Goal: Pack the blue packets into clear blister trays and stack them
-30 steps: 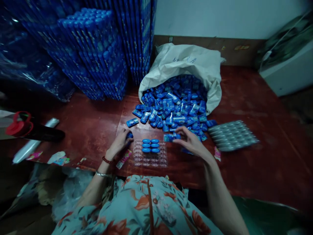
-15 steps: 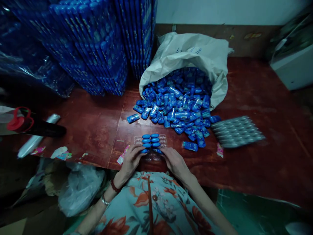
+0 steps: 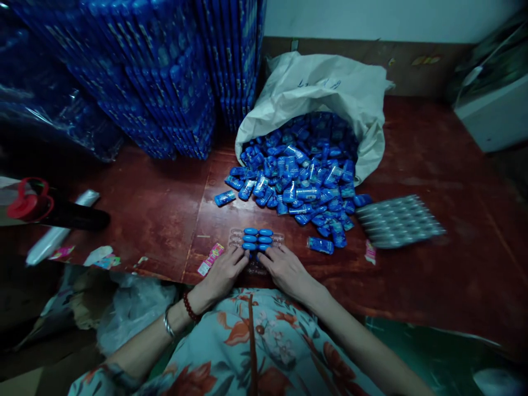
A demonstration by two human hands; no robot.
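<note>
The clear plastic tray (image 3: 278,240), thin and moulded into rounded pockets, lay on the counter (image 3: 412,286) near its front edge; smooth, glossy blue oval pieces (image 3: 265,240) filled its middle in pairs. The left hand (image 3: 225,269) and right hand (image 3: 289,270) rested over the tray's nearer part, fingers bent and close together; blue showed at their fingertips, but whether they pinched anything could not be told.

Beyond the tray, shiny, crinkled blue packets (image 3: 307,192) spilled from a creased white woven sack (image 3: 322,74); a lone packet (image 3: 320,245) lay apart, near the right hand; a ridged, translucent stack of trays (image 3: 400,221) sat to the right.

The counter was reddish brown, scuffed and faintly glossy; pink wrapper strips (image 3: 210,259) lay on it, and a dark bottle (image 3: 80,215) with a red lid (image 3: 28,206) lay at the left beside a pale plastic roll (image 3: 49,245); tall, ribbed blue stacks (image 3: 165,110) rose behind, near a pale wall (image 3: 363,19) with a brown lower band (image 3: 350,54); the room was dim.
</note>
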